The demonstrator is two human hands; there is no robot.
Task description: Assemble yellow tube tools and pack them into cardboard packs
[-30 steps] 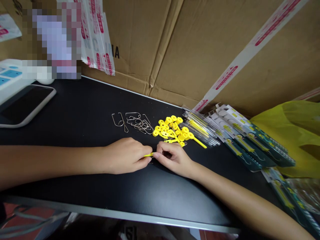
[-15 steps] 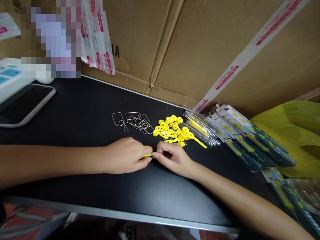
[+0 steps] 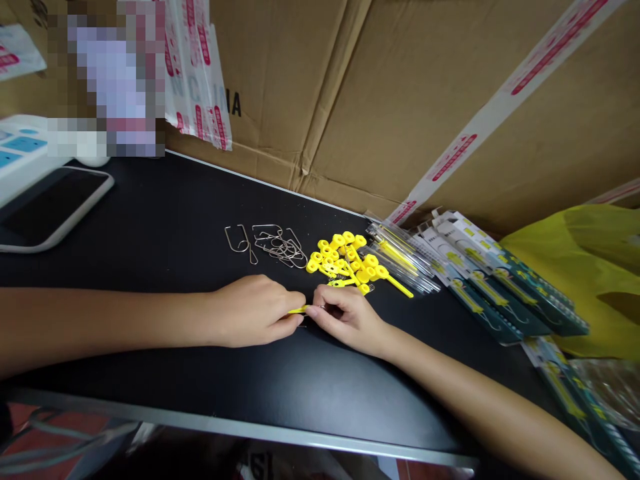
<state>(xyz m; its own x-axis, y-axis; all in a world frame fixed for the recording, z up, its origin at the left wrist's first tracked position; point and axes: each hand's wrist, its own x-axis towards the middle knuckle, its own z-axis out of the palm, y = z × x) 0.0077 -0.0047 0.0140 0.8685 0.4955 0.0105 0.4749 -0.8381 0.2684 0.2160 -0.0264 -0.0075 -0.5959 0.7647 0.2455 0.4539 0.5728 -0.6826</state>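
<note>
The desk (image 3: 280, 380) has a black top with a pale near edge. At far left lie a phone (image 3: 55, 203) and a white unit with blue panels (image 3: 20, 163). Rightward across it come bent metal wires (image 3: 284, 253), heaped yellow plastic pieces (image 3: 370, 261), clear tubes (image 3: 407, 263) and printed packs (image 3: 493, 287).

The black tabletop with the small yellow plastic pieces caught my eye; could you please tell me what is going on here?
A person's left hand holds a slim yellow plastic piece, and the right hand pinches at its exposed end; the fingers hide the rest. Just beyond the hands, a heap of small yellow plastic pieces and a tangle of bent silvery wire pieces lie on the flat black tabletop.
</note>
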